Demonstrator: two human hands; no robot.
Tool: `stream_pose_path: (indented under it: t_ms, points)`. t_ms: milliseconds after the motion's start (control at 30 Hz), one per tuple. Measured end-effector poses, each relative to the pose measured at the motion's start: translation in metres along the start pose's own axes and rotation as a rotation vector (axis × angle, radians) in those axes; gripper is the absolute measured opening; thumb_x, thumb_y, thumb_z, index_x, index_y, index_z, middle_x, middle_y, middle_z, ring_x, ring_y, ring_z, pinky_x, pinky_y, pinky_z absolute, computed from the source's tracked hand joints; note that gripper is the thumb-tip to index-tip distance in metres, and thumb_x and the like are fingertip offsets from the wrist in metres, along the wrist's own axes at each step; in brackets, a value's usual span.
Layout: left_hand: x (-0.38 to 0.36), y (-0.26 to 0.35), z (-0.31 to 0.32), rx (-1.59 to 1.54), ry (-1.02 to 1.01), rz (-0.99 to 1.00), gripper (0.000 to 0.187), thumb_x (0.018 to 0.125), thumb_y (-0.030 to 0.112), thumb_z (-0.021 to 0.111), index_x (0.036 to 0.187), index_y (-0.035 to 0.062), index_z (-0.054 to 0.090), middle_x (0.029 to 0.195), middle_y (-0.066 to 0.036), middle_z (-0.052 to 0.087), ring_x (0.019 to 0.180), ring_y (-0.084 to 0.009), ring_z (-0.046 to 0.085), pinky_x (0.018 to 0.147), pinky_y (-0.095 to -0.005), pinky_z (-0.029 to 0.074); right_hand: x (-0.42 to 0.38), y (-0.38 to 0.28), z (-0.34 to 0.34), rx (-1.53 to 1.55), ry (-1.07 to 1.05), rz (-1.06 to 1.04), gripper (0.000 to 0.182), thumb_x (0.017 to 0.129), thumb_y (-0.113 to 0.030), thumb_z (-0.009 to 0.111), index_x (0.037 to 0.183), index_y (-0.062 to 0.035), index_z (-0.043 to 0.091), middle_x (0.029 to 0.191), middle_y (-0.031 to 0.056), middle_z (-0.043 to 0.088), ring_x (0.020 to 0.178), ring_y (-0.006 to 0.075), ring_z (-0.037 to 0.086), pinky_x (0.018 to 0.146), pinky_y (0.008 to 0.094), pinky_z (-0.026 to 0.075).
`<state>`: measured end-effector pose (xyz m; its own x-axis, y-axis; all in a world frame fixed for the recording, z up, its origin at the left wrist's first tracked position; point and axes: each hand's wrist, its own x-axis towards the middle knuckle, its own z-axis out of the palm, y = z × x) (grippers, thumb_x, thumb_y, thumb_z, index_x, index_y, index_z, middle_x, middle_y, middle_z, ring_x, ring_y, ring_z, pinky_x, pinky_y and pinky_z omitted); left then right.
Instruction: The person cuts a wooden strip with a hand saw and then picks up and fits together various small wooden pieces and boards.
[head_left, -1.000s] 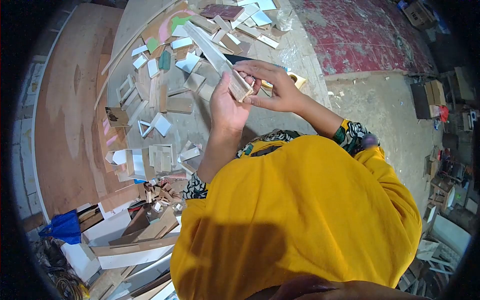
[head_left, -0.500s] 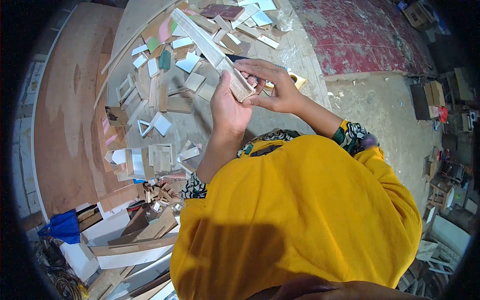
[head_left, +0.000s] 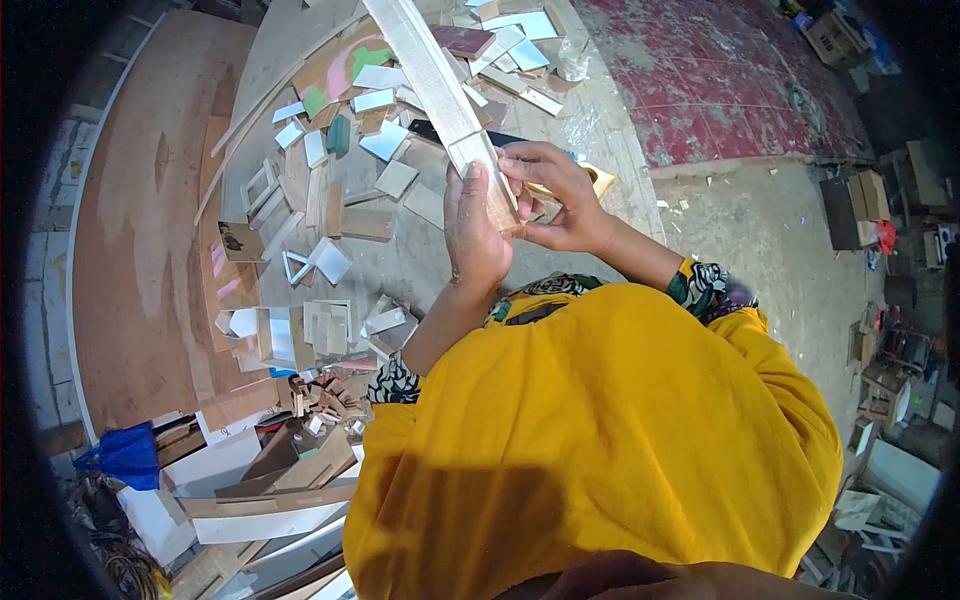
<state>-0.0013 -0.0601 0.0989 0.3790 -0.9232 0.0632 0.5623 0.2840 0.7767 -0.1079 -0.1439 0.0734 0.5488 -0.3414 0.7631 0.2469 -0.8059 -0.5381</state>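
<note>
A long pale wooden strip (head_left: 432, 82) slants from the top of the view down to my hands, with a seam across it near its lower part. My left hand (head_left: 478, 228) lies along the left side of its lower end, thumb pressed on the wood. On the other side my right hand (head_left: 566, 197) grips the end, fingertips and thumb around the edge near the bottom corner. Behind my right hand lie a yellow-handled item (head_left: 602, 182) and a dark flat blade (head_left: 424, 130), partly hidden by the strip.
Small wooden and white offcuts (head_left: 397, 178) lie scattered over the worktable (head_left: 625, 135). A large brown board (head_left: 130, 240) stretches along the left. At lower left are a blue bag (head_left: 128, 456) and a scrap pile (head_left: 250, 470). Boxes (head_left: 872, 192) stand at the right.
Both hands and the strip have moved slightly down and to the right in the view. The strip looks steeper, and its broad face is turned more toward the camera.
</note>
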Motion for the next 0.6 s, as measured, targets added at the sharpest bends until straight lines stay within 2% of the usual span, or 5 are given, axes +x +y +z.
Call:
stream_pose_path:
  t_ms: [67, 300, 400, 467, 600]
  points:
    - [0.001, 0.000, -0.003, 0.069, -0.010, -0.023, 0.030, 0.093, 0.030, 0.041, 0.107, 0.0042, 0.042, 0.077, -0.007, 0.049, 0.057, -0.0142, 0.049, 0.055, -0.0315, 0.048, -0.002, -0.002, 0.002, 0.015, 0.048, 0.024, 0.060, 0.063, -0.025, 0.076, 0.117, -0.0119, 0.054, 0.115, 0.0138, 0.053, 0.106, 0.0303, 0.052, 0.086, 0.0373, 0.043]
    - [0.005, 0.000, -0.016, 0.226, -0.047, 0.038, 0.027, 0.092, 0.026, 0.046, 0.106, 0.0034, 0.042, 0.073, -0.005, 0.049, 0.053, -0.0115, 0.047, 0.049, -0.0263, 0.043, 0.007, -0.004, -0.011, 0.021, -0.048, 0.010, 0.058, 0.063, -0.022, 0.076, 0.115, -0.0096, 0.053, 0.112, 0.0138, 0.053, 0.103, 0.0281, 0.053, 0.084, 0.0346, 0.044]
    - [0.004, 0.000, -0.019, 0.269, -0.026, 0.021, 0.026, 0.092, 0.024, 0.047, 0.106, 0.0030, 0.043, 0.070, -0.004, 0.049, 0.050, -0.0091, 0.047, 0.044, -0.0212, 0.040, 0.008, -0.005, -0.019, 0.210, -0.081, 0.174, 0.055, 0.067, -0.019, 0.075, 0.116, -0.0060, 0.052, 0.111, 0.0116, 0.053, 0.100, 0.0220, 0.054, 0.083, 0.0309, 0.045]
    - [0.001, 0.002, -0.020, 0.360, -0.197, -0.124, 0.031, 0.091, 0.029, 0.048, 0.108, 0.0029, 0.045, 0.068, -0.005, 0.048, 0.047, -0.0108, 0.044, 0.047, -0.0248, 0.041, 0.011, -0.001, -0.017, 0.462, -0.020, 0.536, 0.054, 0.074, -0.017, 0.068, 0.122, -0.0019, 0.047, 0.117, 0.0117, 0.050, 0.105, 0.0200, 0.052, 0.088, 0.0321, 0.043]
    - [-0.002, 0.004, -0.025, 0.199, -0.268, -0.355, 0.033, 0.089, 0.030, 0.049, 0.107, 0.0028, 0.045, 0.064, -0.005, 0.048, 0.045, -0.0120, 0.046, 0.044, -0.0258, 0.041, 0.005, 0.012, -0.018, 0.920, -0.239, 0.702, 0.048, 0.076, -0.019, 0.066, 0.118, -0.0015, 0.052, 0.113, 0.0090, 0.054, 0.105, 0.0188, 0.052, 0.089, 0.0331, 0.043]
